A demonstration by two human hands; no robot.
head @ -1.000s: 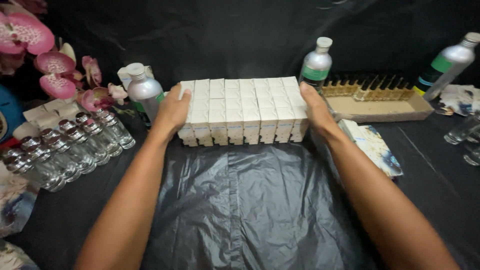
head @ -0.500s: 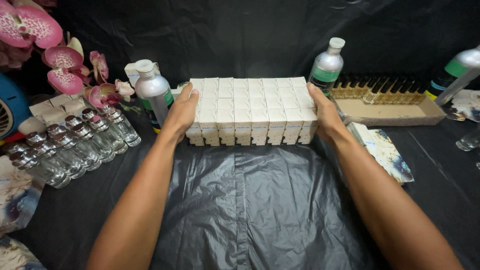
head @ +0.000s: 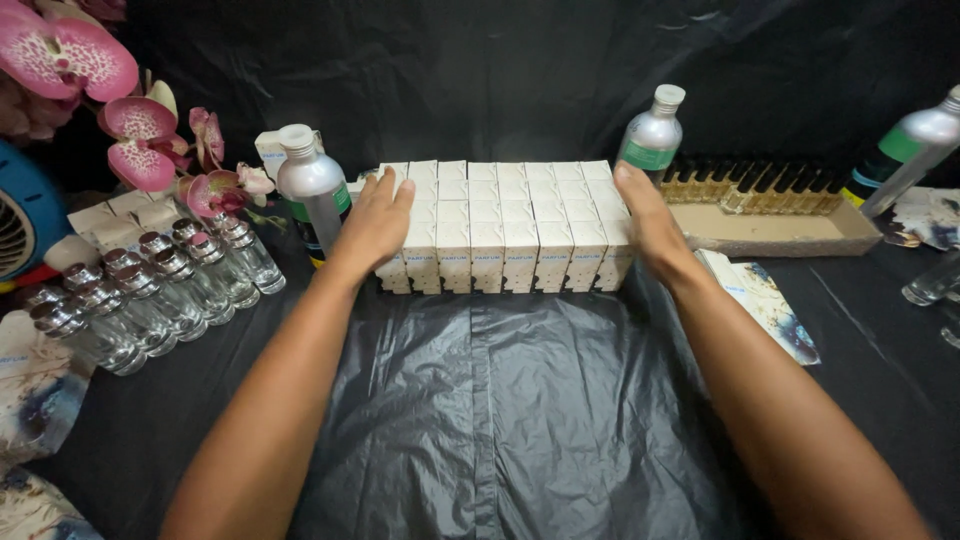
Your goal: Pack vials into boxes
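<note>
Between the pressing hands stand matt cream cardboard boxes [head: 505,225] on glossy, wrinkled black plastic sheeting [head: 500,420], with brushed-metal bottles [head: 312,190] and clear glass vials [head: 150,290] left of the grip.

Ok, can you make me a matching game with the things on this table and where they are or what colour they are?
Things:
1. block of small white boxes
2. orchid flowers
3. clear glass bottles with silver caps
4. cardboard tray

Places or colours:
A. pink, far left corner
B. in rows, left of the left hand
C. between both hands, the right hand on its other end
D. behind the right hand's side, holding small dark-capped bottles

Pairs: 1-C, 2-A, 3-B, 4-D
</note>
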